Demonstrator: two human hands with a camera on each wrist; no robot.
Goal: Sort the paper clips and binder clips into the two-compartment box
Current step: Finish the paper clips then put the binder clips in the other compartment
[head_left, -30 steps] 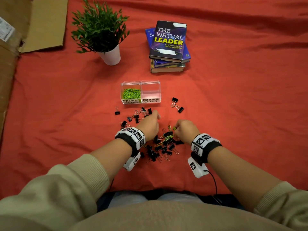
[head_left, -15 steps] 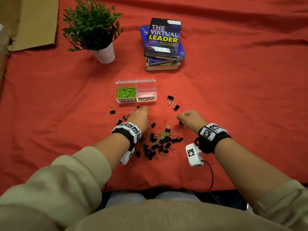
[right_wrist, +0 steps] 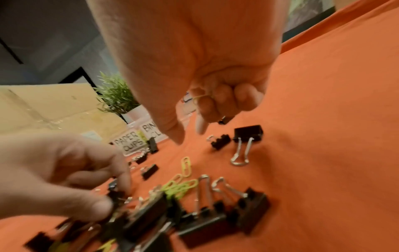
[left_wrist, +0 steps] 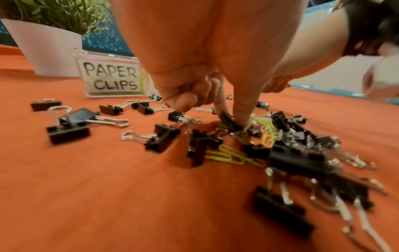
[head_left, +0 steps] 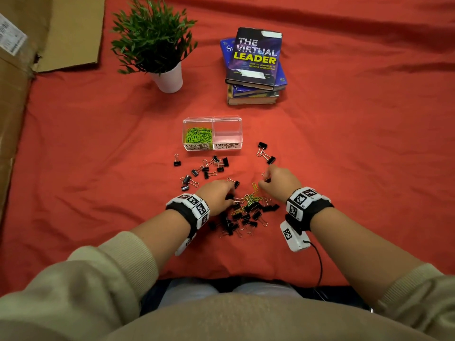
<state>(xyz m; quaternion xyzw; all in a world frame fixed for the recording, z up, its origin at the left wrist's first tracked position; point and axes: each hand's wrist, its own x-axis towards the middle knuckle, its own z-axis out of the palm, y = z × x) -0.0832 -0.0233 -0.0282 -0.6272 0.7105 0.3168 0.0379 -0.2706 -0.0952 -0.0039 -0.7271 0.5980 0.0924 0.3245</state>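
Note:
The clear two-compartment box (head_left: 212, 124) holds green paper clips (head_left: 198, 136) on the left, labelled PAPER CLIPS (left_wrist: 111, 78); the right side, labelled BINDER CLIPS, looks empty. A mixed pile (head_left: 246, 214) of black binder clips and green paper clips lies in front of me. My left hand (head_left: 230, 193) reaches into it and pinches a black binder clip (left_wrist: 227, 120) between thumb and forefinger. My right hand (head_left: 264, 179) hovers at the pile's far right edge; its curled fingers hold a green paper clip (right_wrist: 200, 98), thumb and forefinger pointing down.
Several loose binder clips (head_left: 204, 168) lie between pile and box, two more (head_left: 266, 152) to the box's right. A potted plant (head_left: 157, 45), a book stack (head_left: 253, 67) and cardboard (head_left: 49, 33) sit farther back on the red cloth (head_left: 357, 143).
My left hand pulled back from the loose clips near the box into the pile. My right hand had moved out of the pile to its right edge and stays there.

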